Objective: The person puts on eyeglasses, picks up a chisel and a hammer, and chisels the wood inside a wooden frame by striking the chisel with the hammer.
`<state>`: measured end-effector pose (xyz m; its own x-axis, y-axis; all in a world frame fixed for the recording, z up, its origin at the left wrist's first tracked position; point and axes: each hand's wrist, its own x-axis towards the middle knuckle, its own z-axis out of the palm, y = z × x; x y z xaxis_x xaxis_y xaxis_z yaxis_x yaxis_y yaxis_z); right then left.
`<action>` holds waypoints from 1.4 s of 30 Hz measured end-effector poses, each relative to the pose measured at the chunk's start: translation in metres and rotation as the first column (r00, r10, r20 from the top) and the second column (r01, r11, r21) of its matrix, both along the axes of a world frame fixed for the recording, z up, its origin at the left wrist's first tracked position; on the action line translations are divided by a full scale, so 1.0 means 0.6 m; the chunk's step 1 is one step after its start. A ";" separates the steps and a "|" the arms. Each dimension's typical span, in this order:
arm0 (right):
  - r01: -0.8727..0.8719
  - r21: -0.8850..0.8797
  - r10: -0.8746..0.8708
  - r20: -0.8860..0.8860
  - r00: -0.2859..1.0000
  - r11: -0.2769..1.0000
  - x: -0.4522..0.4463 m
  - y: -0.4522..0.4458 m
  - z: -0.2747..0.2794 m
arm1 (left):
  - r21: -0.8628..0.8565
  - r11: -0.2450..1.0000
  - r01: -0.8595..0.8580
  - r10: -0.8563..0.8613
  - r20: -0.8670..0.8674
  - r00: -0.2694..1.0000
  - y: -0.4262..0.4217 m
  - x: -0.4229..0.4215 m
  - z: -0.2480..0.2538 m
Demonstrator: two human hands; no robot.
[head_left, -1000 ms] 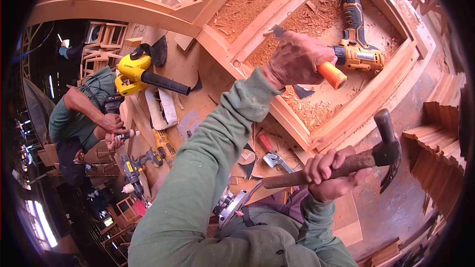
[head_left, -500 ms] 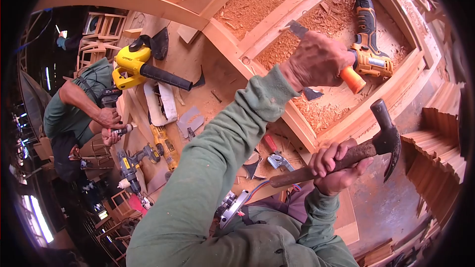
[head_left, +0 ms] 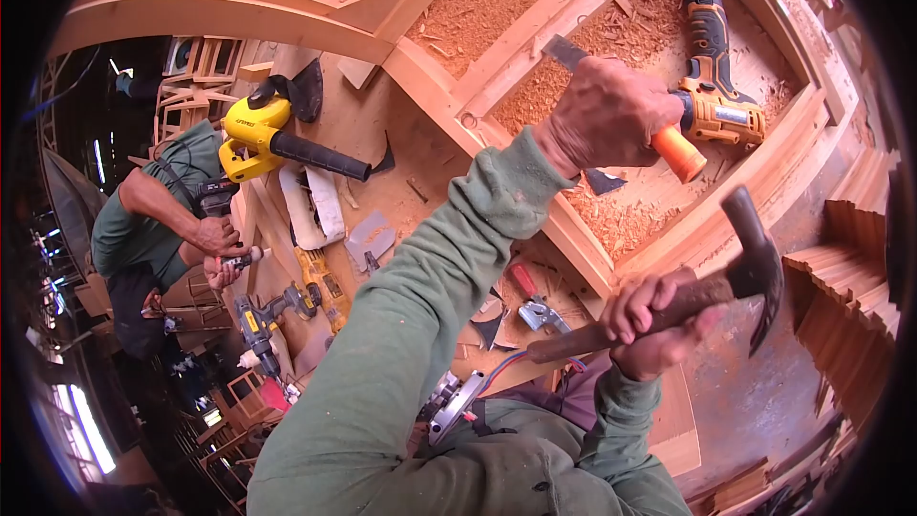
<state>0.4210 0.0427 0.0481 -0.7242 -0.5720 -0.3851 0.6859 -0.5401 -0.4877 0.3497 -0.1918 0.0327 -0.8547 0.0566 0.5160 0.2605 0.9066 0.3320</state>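
Note:
My left hand point(head_left: 611, 115) is closed around a chisel point(head_left: 680, 155). Its orange handle end sticks out on the right, and its flat metal blade points up and left, against or just over a rail of the wooden frame point(head_left: 535, 62). Lower right, my right hand point(head_left: 659, 320) grips a claw hammer point(head_left: 686, 301) by its brown handle, with the dark head raised beyond the frame's near edge. Inside the frame, right of the chisel, lies a yellow-black cordless drill point(head_left: 721, 86). Wood shavings point(head_left: 635, 215) cover the surface within the frame.
Left on the bench are a yellow blower point(head_left: 256, 129), another cordless drill point(head_left: 258, 330), and a red-handled clamp point(head_left: 535, 301). A router-like tool point(head_left: 454, 406) sits close to my body. A co-worker point(head_left: 158, 201) handles a tool at far left. Stacked wooden pieces point(head_left: 845, 277) stand right.
The hammer head has shifted slightly right and its face has tipped a little. The chisel stays nearly in place in my left hand. The whole view has shifted slightly.

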 end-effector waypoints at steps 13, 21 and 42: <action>0.059 -0.088 -0.065 -0.069 0.996 0.994 -0.001 -0.002 0.011 | 0.001 1.000 -0.010 0.010 0.014 1.000 -0.016 0.001 0.010; -0.072 -0.026 0.071 -0.044 0.997 0.997 0.020 0.002 0.008 | 0.034 0.999 -0.023 0.021 0.060 0.998 0.005 0.015 0.025; -0.201 0.128 0.186 0.121 0.975 0.971 -0.002 -0.013 -0.003 | 0.036 0.999 -0.010 0.011 -0.019 1.000 -0.006 0.013 -0.003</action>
